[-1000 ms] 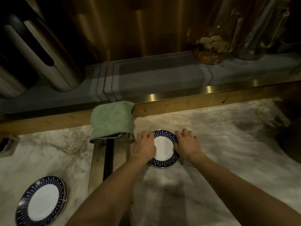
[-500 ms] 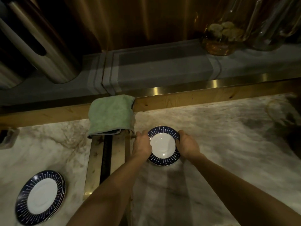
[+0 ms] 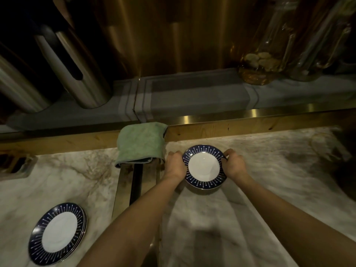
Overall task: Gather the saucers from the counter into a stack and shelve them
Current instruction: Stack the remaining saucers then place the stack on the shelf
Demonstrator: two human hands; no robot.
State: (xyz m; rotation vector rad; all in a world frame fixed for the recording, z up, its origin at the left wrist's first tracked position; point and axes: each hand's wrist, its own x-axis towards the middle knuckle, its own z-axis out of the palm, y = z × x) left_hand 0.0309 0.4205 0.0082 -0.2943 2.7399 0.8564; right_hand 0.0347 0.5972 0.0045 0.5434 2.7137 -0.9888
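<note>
A: Where is the saucer [image 3: 204,167] right now?

B: On the marble table [image 3: 269,180], just right of the green cloth [image 3: 141,144] that hangs over the wooden ledge. The left hand [image 3: 175,166] grips its left rim and the right hand [image 3: 234,165] grips its right rim, fingers curled around the edge. Whether it is one saucer or a few nested together I cannot tell from above, and I cannot tell if it has left the surface.

A: And the others?

B: A stack of saucers [image 3: 57,233] sits well to the lower left of the cloth, beyond the metal strip [image 3: 135,182] set into the table. Several rims show at its edge.

A: How would you expect these to handle?

B: Stiff glazed china, I would judge: light, but brittle and slick under bare fingers. Holding at opposite rims, as both hands do here, looks sound to me; thumbs on top and fingertips under the lip would keep it level.

A: What could go wrong?

B: Setting it down hard on the other stack could chip a rim. Lowering it flat and centred would be safest, then carrying the whole pile from underneath to the shelf.
</note>
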